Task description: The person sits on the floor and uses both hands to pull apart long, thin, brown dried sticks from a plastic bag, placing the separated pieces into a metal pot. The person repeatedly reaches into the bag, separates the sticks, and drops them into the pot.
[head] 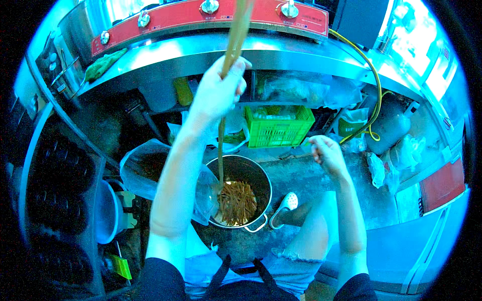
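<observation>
My left hand [222, 88] is raised in front of the stove and closed around long, thin brown stalks [241, 26]. The upper ends blur past the top of the view, while a lower end [221, 150] hangs down over a deep metal pot [268, 177]. Short brown cut pieces [237, 199] lie heaped in that pot, which stands on the floor before my knees. Out to the right, my right hand [325, 152] hovers with curled fingers. A small greenish bit shows near its fingertips; whether it is held cannot be made out. A clear plastic bag [139, 165] overlaps the pot's left side.
Above is a steel counter [188, 52] with a red knobbed stove panel [173, 20]. Under it sit a green plastic crate [280, 133], plastic bags [301, 88] and a gas cylinder [391, 120] near a yellow hose [377, 82]. A basin [107, 214] stands left.
</observation>
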